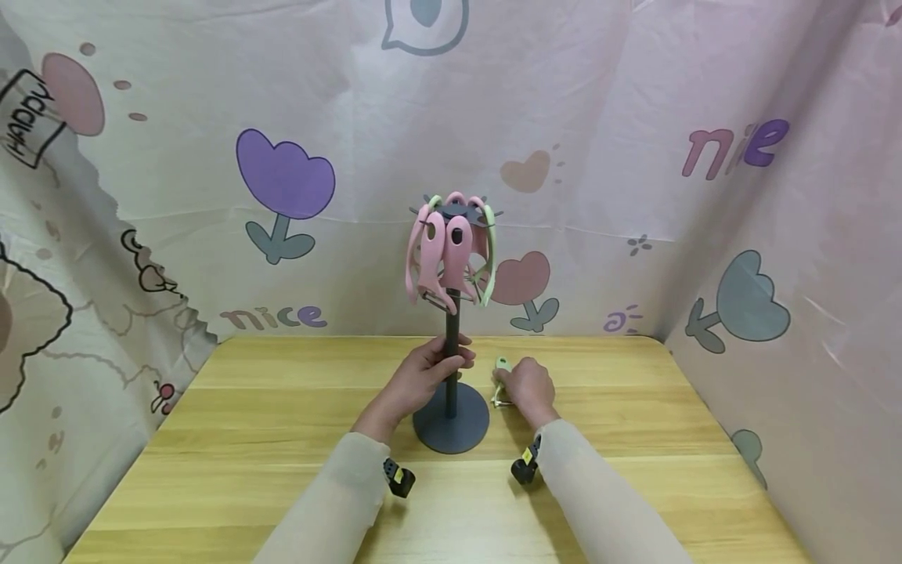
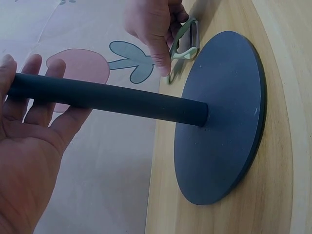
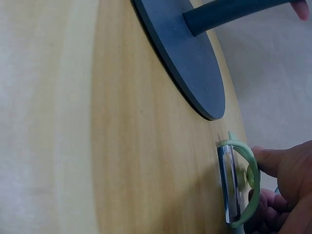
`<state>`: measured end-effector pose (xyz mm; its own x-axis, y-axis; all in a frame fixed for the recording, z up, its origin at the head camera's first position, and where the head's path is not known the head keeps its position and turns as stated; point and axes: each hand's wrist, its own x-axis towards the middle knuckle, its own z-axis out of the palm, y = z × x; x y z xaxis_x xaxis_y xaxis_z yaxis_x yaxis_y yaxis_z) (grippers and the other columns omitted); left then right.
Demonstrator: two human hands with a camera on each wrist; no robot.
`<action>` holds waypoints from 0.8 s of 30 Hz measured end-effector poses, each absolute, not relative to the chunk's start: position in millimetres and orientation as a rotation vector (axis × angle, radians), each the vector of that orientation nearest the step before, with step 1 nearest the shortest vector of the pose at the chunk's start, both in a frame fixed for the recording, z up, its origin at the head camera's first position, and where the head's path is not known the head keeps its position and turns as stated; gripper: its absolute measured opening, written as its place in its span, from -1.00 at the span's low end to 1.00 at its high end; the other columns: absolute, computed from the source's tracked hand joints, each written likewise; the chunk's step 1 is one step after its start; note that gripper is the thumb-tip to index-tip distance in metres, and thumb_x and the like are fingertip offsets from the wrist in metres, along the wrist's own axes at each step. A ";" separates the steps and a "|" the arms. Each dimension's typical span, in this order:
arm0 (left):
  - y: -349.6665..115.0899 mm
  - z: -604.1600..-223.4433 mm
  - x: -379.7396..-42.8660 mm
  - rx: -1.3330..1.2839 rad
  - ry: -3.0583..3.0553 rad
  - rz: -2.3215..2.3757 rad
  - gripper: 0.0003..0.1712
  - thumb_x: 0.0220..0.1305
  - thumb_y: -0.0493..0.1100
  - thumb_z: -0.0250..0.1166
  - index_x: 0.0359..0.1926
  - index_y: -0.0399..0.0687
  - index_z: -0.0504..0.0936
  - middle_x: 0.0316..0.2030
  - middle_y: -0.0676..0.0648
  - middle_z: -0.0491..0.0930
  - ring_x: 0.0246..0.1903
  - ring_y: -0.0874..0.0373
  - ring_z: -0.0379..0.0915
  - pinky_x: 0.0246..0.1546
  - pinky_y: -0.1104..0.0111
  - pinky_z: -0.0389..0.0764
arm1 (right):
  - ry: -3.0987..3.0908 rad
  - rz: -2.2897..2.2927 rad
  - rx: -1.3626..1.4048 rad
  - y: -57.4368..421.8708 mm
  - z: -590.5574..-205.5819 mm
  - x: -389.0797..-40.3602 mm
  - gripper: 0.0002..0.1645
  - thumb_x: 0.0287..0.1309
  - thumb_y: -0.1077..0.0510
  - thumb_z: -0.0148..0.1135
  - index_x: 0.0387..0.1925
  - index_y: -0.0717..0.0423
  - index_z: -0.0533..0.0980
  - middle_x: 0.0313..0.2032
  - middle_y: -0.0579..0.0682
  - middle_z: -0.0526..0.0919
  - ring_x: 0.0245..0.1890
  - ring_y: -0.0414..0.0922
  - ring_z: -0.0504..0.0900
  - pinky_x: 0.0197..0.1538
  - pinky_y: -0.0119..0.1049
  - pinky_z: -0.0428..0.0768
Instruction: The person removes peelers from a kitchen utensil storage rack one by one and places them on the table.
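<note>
A dark grey stand (image 1: 467, 435) with a round base and upright pole (image 2: 131, 105) is on the wooden table. My left hand (image 1: 419, 376) holds the pole partway up, fingers behind it and thumb across the front. Several pink peelers (image 1: 456, 262) and light green peelers (image 1: 491, 235) hang from hooks around the top. To the right of the base, my right hand (image 1: 533, 388) grips a light green Y-shaped peeler (image 3: 257, 183) by its handle. Its metal blade (image 3: 229, 183) faces the near side, low over the table. Part of the handle is hidden by the fingers.
The wooden table (image 1: 282, 454) ends at a patterned cloth backdrop (image 1: 395, 141) behind it and on both sides. Small black cameras are strapped to both wrists, at the cuffs of the light sleeves (image 1: 592, 486).
</note>
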<state>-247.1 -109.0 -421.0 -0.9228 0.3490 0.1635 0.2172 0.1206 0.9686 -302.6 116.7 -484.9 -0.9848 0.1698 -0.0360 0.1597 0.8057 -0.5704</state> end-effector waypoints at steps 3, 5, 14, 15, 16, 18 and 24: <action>-108.0 -420.2 -246.6 0.568 2.270 1.932 -0.63 0.58 -0.05 0.22 0.30 0.05 0.56 0.18 -0.13 0.70 0.22 0.00 0.65 0.35 0.02 0.58 | -2.969 0.929 -0.293 118.0 -484.1 -304.2 -0.41 0.26 -0.18 0.42 -0.74 -0.01 0.44 -0.69 -0.06 0.50 -0.61 -0.05 0.50 -0.54 -0.22 0.37; -107.2 -419.7 -246.0 0.560 2.266 1.930 -0.63 0.58 -0.04 0.22 0.30 0.05 0.56 0.19 -0.12 0.70 0.23 0.01 0.65 0.36 0.02 0.58 | -2.968 0.923 -0.306 118.9 -483.8 -304.4 -0.42 0.25 -0.18 0.43 -0.73 0.00 0.46 -0.66 -0.03 0.52 -0.59 -0.03 0.52 -0.54 -0.21 0.38; -107.0 -420.4 -245.6 0.558 2.290 1.909 -0.64 0.59 -0.04 0.20 0.30 0.08 0.57 0.16 -0.08 0.72 0.22 0.01 0.65 0.37 0.01 0.57 | -2.970 0.922 -0.323 119.0 -483.7 -304.7 -0.43 0.24 -0.18 0.42 -0.72 0.01 0.46 -0.67 -0.04 0.52 -0.59 -0.04 0.53 -0.54 -0.22 0.37; -107.1 -420.3 -245.6 0.561 2.294 1.907 -0.64 0.59 -0.04 0.20 0.30 0.09 0.57 0.16 -0.09 0.72 0.22 0.01 0.65 0.36 0.01 0.57 | -2.969 0.923 -0.325 118.9 -483.6 -304.7 -0.43 0.25 -0.18 0.42 -0.73 0.01 0.46 -0.67 -0.04 0.52 -0.59 -0.04 0.53 -0.54 -0.23 0.37; -107.2 -420.1 -245.5 0.565 2.294 1.906 -0.64 0.59 -0.04 0.20 0.30 0.09 0.57 0.16 -0.10 0.71 0.22 0.01 0.65 0.36 0.01 0.57 | -2.967 0.923 -0.326 118.8 -483.8 -304.6 -0.43 0.24 -0.18 0.42 -0.73 0.00 0.46 -0.68 -0.04 0.52 -0.59 -0.04 0.52 -0.54 -0.22 0.37; -107.4 -420.7 -245.9 0.569 2.294 1.903 -0.64 0.59 -0.04 0.20 0.31 0.08 0.56 0.17 -0.12 0.71 0.22 0.01 0.65 0.36 0.01 0.57 | -2.960 0.921 -0.320 119.0 -484.3 -304.1 -0.42 0.24 -0.18 0.42 -0.73 0.00 0.45 -0.68 -0.04 0.51 -0.59 -0.04 0.52 -0.54 -0.22 0.37; -109.8 -418.8 -246.6 0.556 2.303 1.884 -0.63 0.58 -0.03 0.22 0.31 0.09 0.57 0.16 -0.09 0.71 0.21 0.01 0.65 0.36 0.01 0.58 | -2.971 0.933 -0.319 118.0 -484.0 -303.6 -0.43 0.25 -0.19 0.41 -0.72 0.00 0.46 -0.66 -0.02 0.54 -0.60 -0.03 0.52 -0.55 -0.21 0.38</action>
<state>-246.6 -109.8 -418.8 -0.9261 0.3502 0.1405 0.2071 0.1605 0.9651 -303.6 118.0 -484.0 -0.9792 0.1969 -0.0500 0.1901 0.8017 -0.5667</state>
